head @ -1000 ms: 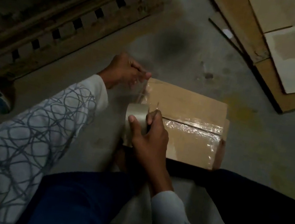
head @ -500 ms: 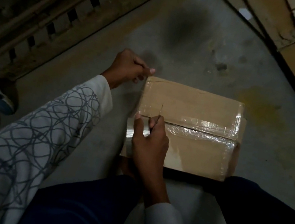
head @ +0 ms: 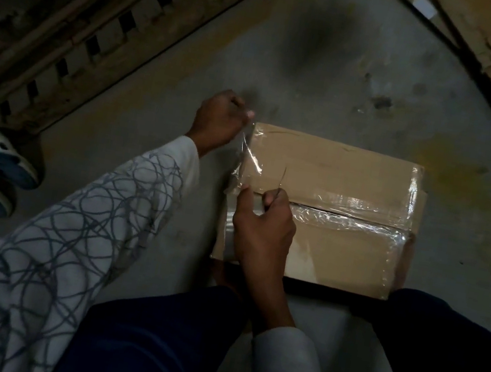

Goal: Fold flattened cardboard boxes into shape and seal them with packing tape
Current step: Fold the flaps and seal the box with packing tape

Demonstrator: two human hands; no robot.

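Box [head: 339, 169]: centre seam and right edge taped; left-edge strip apparently not yet stuck down. Left hand [head: 221, 119] pinches the tape [head: 248, 160] end; right hand [head: 263, 225] grips the roll [head: 227, 225].

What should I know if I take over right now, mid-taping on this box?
Left hand: pinches the free end of the tape strip past the far left corner of the box.
Right hand: grips the tape roll at the box's left edge, a thin pointed tool between its fingers.
Done: box folded; middle seam and right edge taped.
Left to do: press the strip down along the left edge and cut it.
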